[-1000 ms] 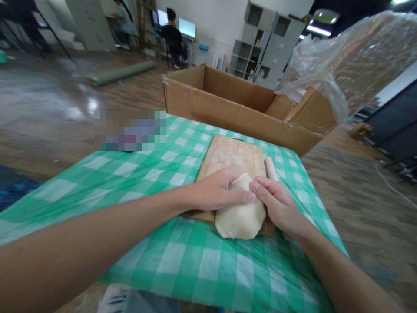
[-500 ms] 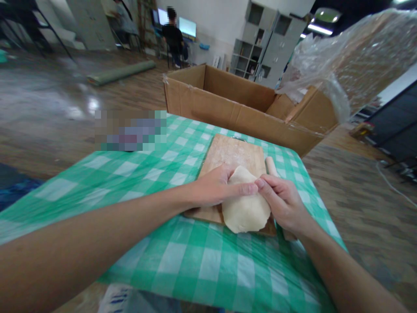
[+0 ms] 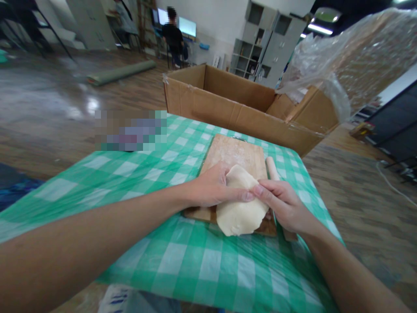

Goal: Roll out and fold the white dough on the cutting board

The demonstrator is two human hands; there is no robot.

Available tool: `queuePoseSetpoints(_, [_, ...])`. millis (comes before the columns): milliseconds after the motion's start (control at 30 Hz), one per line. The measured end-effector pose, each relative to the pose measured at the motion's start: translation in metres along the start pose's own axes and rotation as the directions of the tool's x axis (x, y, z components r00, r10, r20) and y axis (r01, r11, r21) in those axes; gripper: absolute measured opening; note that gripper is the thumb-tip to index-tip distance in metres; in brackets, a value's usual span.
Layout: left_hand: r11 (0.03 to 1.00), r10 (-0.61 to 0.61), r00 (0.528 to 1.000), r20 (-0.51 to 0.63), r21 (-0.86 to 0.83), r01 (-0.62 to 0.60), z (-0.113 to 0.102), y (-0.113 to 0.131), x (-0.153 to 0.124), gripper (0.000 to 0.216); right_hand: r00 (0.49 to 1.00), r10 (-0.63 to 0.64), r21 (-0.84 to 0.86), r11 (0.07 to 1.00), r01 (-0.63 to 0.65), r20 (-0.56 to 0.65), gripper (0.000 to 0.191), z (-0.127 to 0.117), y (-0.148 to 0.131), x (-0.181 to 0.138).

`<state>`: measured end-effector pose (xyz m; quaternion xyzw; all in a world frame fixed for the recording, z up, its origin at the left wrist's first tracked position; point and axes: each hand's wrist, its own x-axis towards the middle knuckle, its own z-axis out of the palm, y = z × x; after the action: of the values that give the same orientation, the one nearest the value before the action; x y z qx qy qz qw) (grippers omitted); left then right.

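A flat, pale sheet of dough [image 3: 243,217] is held between my two hands, over the near part of a wooden cutting board [image 3: 239,150]. My left hand [image 3: 218,187] grips it from the left, thumb on top and the other fingers mostly hidden beneath. On the right edge, my right hand [image 3: 280,200] pinches the dough between thumb and index finger, close to the left thumb's tip. A wooden rolling pin [image 3: 272,168] lies along the board's right side, partly covered by my right hand. White flour dusts the board's far half.
A green and white checked cloth [image 3: 195,256] covers the table. Beyond its far edge stands a large open cardboard box [image 3: 234,104] with plastic wrap [image 3: 325,65]. A rolled mat [image 3: 122,72] lies on the floor, and a seated person [image 3: 173,39] faces monitors farther back.
The dough has shifted slightly left and turned a little in my hands. My right fingers have moved slightly left and down along its edge. The board and rolling pin stay put.
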<state>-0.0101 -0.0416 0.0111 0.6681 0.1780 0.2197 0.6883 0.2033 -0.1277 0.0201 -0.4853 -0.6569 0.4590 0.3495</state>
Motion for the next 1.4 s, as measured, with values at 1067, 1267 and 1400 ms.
queuePoseSetpoints(1067, [1.000, -0.029, 0.998, 0.063, 0.005, 0.029, -0.003, -0.001, 0.001, 0.035, 0.987, -0.013, 0.033, 0.999, 0.019, -0.161, 0.047, 0.011, 0.000, 0.004])
queuePoseSetpoints(1267, [0.998, -0.025, 0.998, 0.059, -0.059, 0.029, -0.002, -0.002, 0.003, 0.036, 0.976, 0.058, 0.185, 0.983, -0.019, -0.208, 0.049, 0.012, 0.004, 0.003])
queuePoseSetpoints(1400, [0.992, -0.025, 0.999, -0.036, -0.127, 0.020, 0.000, -0.003, 0.002, 0.039, 0.986, 0.093, 0.184, 0.981, -0.067, -0.138, 0.050, 0.010, 0.006, 0.004])
